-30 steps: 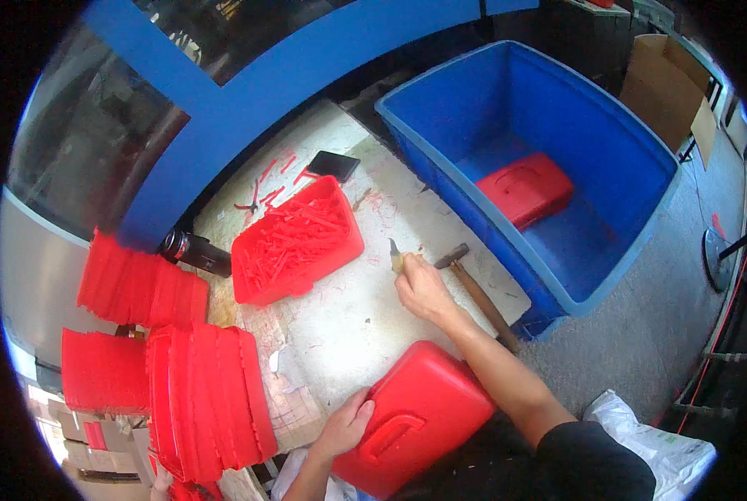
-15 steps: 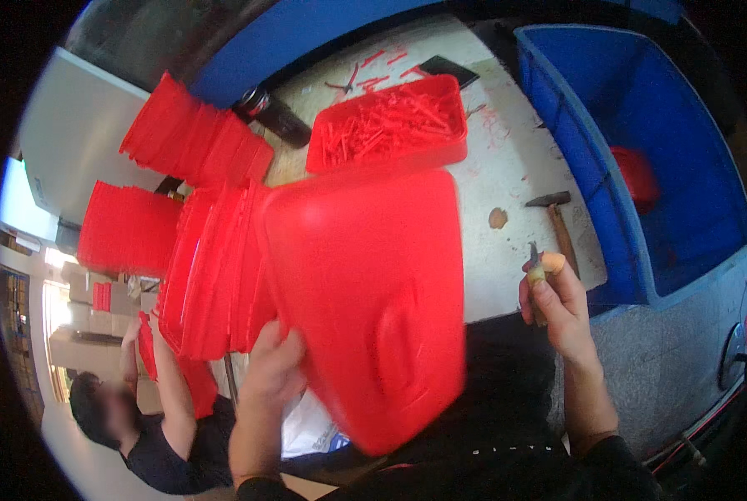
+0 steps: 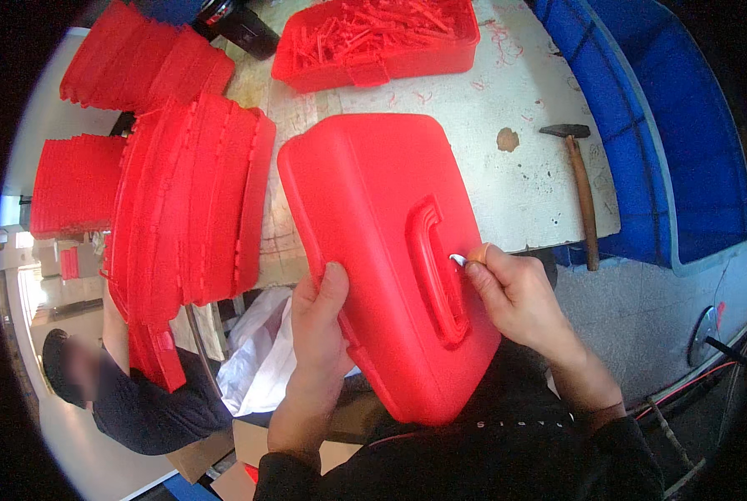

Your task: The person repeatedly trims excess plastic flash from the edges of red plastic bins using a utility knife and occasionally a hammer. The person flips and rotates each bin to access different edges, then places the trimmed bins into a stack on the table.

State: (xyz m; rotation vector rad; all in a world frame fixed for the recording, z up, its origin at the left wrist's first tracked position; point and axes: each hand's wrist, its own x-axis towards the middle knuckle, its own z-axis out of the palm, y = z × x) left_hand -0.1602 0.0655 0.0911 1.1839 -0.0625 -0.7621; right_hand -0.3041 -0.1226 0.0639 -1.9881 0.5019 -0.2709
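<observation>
A red plastic box lid with rounded corners and a recessed handle is tilted in front of me, over the table's near edge. My left hand grips its left edge, thumb on the outer face and fingers out of sight behind. Closed round a small knife, my right hand is at the handle recess. Only the short, shiny blade shows, close to the recess's right rim; whether it touches the plastic I cannot tell. An orange cover sits on a right fingertip.
Stacked red plastic parts rise on the left. Beyond the lid stands a red box of red plastic scraps, near a dark bottle. A hammer overhangs the table's edge beside a blue bin. Another person is at the lower left.
My right hand has brought the knife leftward to the lid's handle recess. The lid has turned and steadied in my left hand. My view has shifted, so the table appears higher.
</observation>
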